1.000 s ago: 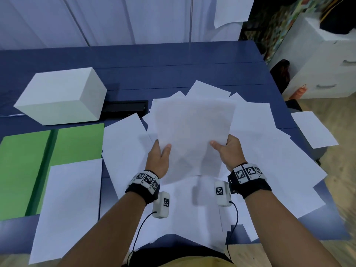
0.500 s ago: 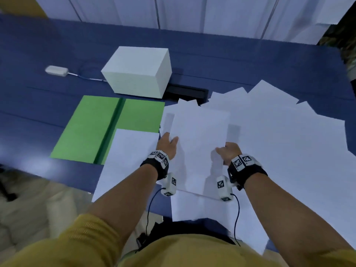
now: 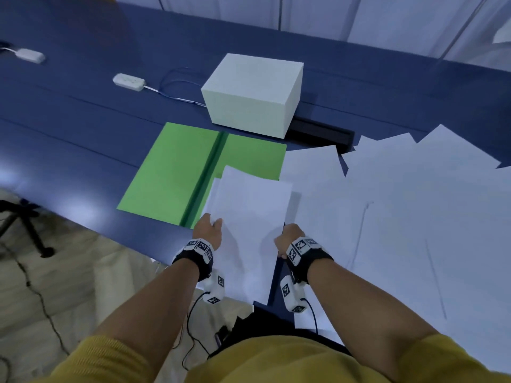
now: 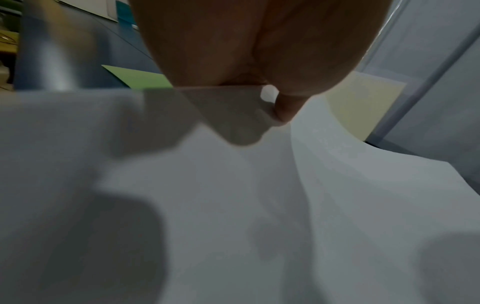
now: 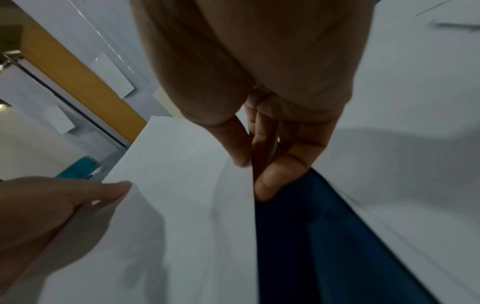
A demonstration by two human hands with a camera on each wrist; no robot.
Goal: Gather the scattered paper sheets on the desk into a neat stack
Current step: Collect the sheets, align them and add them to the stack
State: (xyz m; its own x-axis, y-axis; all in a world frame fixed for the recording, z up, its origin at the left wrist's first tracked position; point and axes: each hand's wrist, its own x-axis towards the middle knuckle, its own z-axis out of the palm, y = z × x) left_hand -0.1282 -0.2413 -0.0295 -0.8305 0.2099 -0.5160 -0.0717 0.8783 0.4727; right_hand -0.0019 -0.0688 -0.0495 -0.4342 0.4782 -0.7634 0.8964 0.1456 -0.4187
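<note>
nearest the body, both hands hold the gathered sheets by their long edges: the left hand at 9 o'clock with its thumb lying across the top sheet, the right hand at 3 o'clock, thumb and fingers pinching the edge. holding opposite sides keeps the thin bundle flat and lets the edges be squared, i judge. the bundle sits at the near edge of the blue desk, its far corner overlapping the green folder; i read that as the spot picked for the stack, away from the mess.

at 2 to 3 o'clock, the scattered sheets overlap across the desk, so most of the gathering is not yet done. farther, at 12 o'clock, stands a white box, with a power strip at 10 o'clock.

the right wrist view shows what the head view hides: the sheet edge clamped between thumb and fingers, bare desk beneath. the left wrist view shows the paper bowing upward by a fingertip; how the other left fingers lie under the paper i cannot tell.
</note>
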